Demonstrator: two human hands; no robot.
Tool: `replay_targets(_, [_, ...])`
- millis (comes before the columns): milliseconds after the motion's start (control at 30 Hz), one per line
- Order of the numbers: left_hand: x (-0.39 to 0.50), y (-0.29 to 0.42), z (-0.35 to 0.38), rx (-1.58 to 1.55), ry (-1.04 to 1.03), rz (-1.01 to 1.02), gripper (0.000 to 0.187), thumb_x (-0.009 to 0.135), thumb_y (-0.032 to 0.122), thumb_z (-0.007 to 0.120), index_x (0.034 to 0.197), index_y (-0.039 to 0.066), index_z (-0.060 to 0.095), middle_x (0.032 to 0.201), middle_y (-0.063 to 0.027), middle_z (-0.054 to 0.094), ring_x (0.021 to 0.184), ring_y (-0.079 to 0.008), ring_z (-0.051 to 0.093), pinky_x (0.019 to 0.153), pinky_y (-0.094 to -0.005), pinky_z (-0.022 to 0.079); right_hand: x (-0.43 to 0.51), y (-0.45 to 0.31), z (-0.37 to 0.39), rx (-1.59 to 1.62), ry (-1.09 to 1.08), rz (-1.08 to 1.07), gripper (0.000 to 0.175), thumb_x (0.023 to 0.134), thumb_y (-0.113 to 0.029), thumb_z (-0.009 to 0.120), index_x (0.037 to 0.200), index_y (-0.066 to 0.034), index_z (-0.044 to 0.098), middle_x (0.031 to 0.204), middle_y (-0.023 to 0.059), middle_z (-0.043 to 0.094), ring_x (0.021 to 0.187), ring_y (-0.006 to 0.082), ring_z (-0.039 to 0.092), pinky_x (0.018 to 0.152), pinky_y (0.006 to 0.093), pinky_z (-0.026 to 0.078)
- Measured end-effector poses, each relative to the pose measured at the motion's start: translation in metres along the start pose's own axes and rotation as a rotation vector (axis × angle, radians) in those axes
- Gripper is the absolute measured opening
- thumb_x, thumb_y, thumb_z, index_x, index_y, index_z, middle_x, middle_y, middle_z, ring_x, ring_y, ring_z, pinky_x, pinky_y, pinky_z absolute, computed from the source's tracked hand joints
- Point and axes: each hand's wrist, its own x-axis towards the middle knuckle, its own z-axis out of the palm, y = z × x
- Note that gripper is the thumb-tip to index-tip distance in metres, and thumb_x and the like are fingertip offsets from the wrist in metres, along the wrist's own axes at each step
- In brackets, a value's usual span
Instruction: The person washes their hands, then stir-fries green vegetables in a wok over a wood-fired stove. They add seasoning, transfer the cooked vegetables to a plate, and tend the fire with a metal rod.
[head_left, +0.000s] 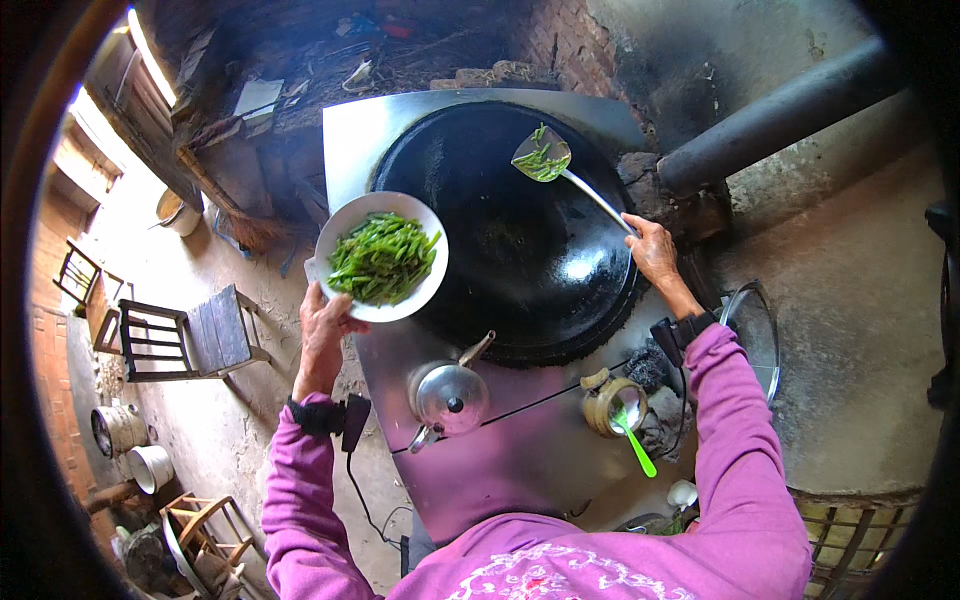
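Note:
My left hand (327, 322) grips the near rim of a white bowl (382, 310), tilted a little above the left edge of a big black wok (487, 225). Chopped green vegetables (384, 259) are heaped in the bowl. With its fingers closed round the handle, my right hand (652, 251) holds a metal spatula (592, 193) over the wok's far right side. A few green pieces (543, 159) lie on the spatula's blade. Dark and glossy, the wok's inside shows no vegetables.
A metal kettle (452, 397) stands on the stove top (480, 480) near the wok. Right of it is a small jar (600, 412) with a bright green spoon (637, 450). A thick stovepipe (780, 120) slants at the upper right. A wooden chair (217, 330) stands left.

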Motion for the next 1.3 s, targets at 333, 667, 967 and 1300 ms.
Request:
replay_targets(333, [-0.009, 0.002, -0.014, 0.005, 0.035, 0.009, 0.029, 0.081, 0.01, 0.05, 0.108, 0.001, 0.046, 0.085, -0.0113, 0.062, 0.058, -0.0167, 0.062, 0.047, -0.0268, 0.052, 0.057, -0.017, 0.053, -0.115, 0.059, -0.211, 0.037, 0.078, -0.013, 0.058, 0.113, -0.0228, 0.06, 0.096, 0.0162, 0.063, 0.09, 0.0374, 0.059, 0.079, 0.0444, 0.047])
replay_targets(667, [-0.015, 0.007, -0.018, 0.022, 0.01, -0.02, 0.032, 0.081, 0.012, 0.052, 0.111, 0.002, 0.046, 0.091, -0.0106, 0.062, 0.065, -0.0164, 0.063, 0.047, -0.0264, 0.052, 0.062, -0.019, 0.078, 0.457, -0.422, -0.098, 0.046, 0.07, -0.002, 0.063, 0.114, -0.0131, 0.062, 0.083, 0.0026, 0.065, 0.07, 0.0092, 0.057, 0.065, 0.0242, 0.047])
replay_targets(967, [-0.012, 0.004, -0.016, 0.027, -0.001, -0.017, 0.032, 0.081, 0.01, 0.049, 0.112, 0.001, 0.046, 0.091, -0.0104, 0.062, 0.063, -0.0169, 0.063, 0.046, -0.0264, 0.052, 0.055, -0.019, 0.082, 0.577, -0.358, -0.123, 0.042, 0.071, -0.001, 0.061, 0.112, -0.0109, 0.063, 0.083, 0.0024, 0.065, 0.07, 0.0091, 0.057, 0.066, 0.023, 0.047])
replay_targets(1300, [-0.013, 0.003, -0.015, 0.022, 0.015, -0.005, 0.031, 0.081, 0.011, 0.051, 0.111, 0.002, 0.048, 0.086, -0.009, 0.063, 0.06, -0.0145, 0.062, 0.045, -0.0254, 0.052, 0.067, -0.001, 0.052, 0.042, 0.055, -0.199, 0.041, 0.075, -0.008, 0.063, 0.113, -0.0211, 0.061, 0.098, 0.0131, 0.065, 0.091, 0.028, 0.063, 0.079, 0.0377, 0.048])
